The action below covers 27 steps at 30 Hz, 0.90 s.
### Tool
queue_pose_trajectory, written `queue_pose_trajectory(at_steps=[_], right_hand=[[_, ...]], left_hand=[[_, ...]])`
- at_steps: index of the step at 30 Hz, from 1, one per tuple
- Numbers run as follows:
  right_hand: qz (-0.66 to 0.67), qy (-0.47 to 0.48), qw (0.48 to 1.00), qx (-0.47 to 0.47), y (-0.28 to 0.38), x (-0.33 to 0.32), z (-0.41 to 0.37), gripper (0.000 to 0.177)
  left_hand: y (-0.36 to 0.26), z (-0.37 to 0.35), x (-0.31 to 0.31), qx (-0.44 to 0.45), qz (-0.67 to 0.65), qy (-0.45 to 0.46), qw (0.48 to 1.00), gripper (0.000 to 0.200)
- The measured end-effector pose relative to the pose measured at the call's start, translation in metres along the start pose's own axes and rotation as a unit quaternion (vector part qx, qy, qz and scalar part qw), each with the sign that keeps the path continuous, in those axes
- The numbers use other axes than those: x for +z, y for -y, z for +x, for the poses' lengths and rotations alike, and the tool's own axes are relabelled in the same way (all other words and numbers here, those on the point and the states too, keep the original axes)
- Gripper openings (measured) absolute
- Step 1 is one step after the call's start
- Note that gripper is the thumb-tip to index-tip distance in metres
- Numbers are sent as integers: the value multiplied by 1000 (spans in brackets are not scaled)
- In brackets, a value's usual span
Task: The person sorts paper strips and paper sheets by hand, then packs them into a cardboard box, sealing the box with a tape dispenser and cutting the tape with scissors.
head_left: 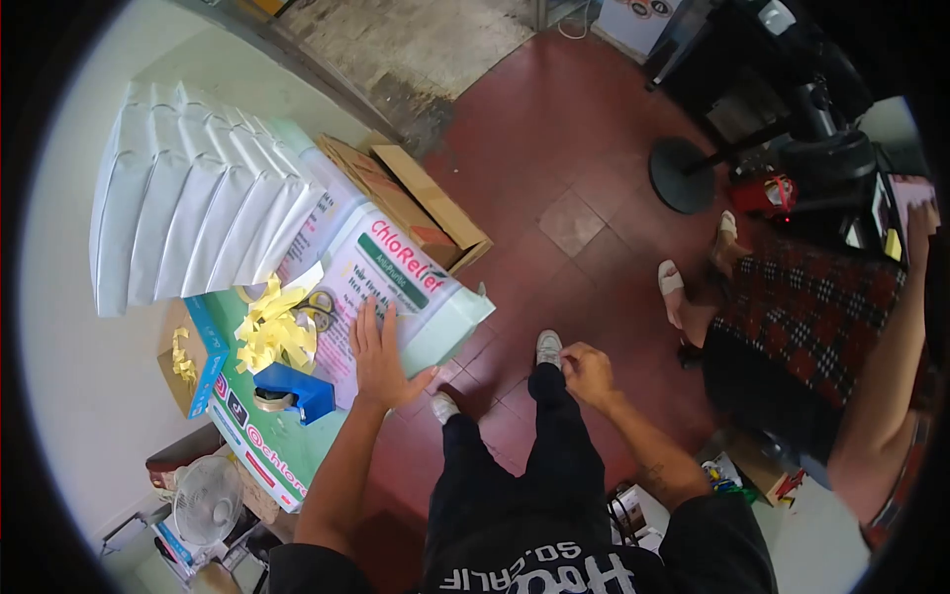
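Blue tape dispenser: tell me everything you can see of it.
The tape dispenser has a glossy, plastic-looking blue body, with a tan or brownish roll of tape at its left end in the picture. It sits on the green printed table surface, just below the pile of yellow strips. The left hand lies beside it; neither hand touches it. Its cutting edge is too small to make out.

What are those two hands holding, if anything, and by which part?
The left hand grips nothing: it lies open on the printed cover. The right hand is curled, but whether it pinches something small cannot be told.
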State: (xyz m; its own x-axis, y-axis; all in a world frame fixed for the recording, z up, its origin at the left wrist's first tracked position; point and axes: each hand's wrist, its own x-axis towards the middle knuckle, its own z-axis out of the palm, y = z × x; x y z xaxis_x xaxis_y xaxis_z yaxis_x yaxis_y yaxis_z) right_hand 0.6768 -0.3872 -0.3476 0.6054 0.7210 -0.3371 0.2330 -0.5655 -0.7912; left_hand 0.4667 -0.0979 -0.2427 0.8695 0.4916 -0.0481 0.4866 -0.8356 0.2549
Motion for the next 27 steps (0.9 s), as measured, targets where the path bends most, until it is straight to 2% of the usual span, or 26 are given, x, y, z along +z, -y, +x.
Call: queue_pose_trajectory(at_steps=[3,8,10,12,15,18,21,24,27], right_hand=[[-25,5,998,49,-27,4,37,14],[-39,83,986,141,-14,60,131,28],[-59,133,979,144,-4,94,170,30],[-41,108,982,147,13,130,201,36],[-96,148,972,155,38,156,253,51],[-182,118,975,41,16,198,296,57],[-231,105,967,29,4,231,323,52],[-242,111,963,40,-28,270,345,28],[-242,154,958,26,-25,243,352,26]], left_hand=[[1,4,5,-4,24,11,1000,110],[5,7,7,-27,37,38,998,110],[7,6,7,-29,40,44,998,109],[9,6,7,-32,39,45,998,109],[12,4,8,-40,37,56,997,109],[15,6,10,-44,26,59,997,107],[18,1,16,-59,12,54,997,105],[20,-2,21,-78,-3,38,996,103],[19,-5,22,-75,-7,33,997,102]])
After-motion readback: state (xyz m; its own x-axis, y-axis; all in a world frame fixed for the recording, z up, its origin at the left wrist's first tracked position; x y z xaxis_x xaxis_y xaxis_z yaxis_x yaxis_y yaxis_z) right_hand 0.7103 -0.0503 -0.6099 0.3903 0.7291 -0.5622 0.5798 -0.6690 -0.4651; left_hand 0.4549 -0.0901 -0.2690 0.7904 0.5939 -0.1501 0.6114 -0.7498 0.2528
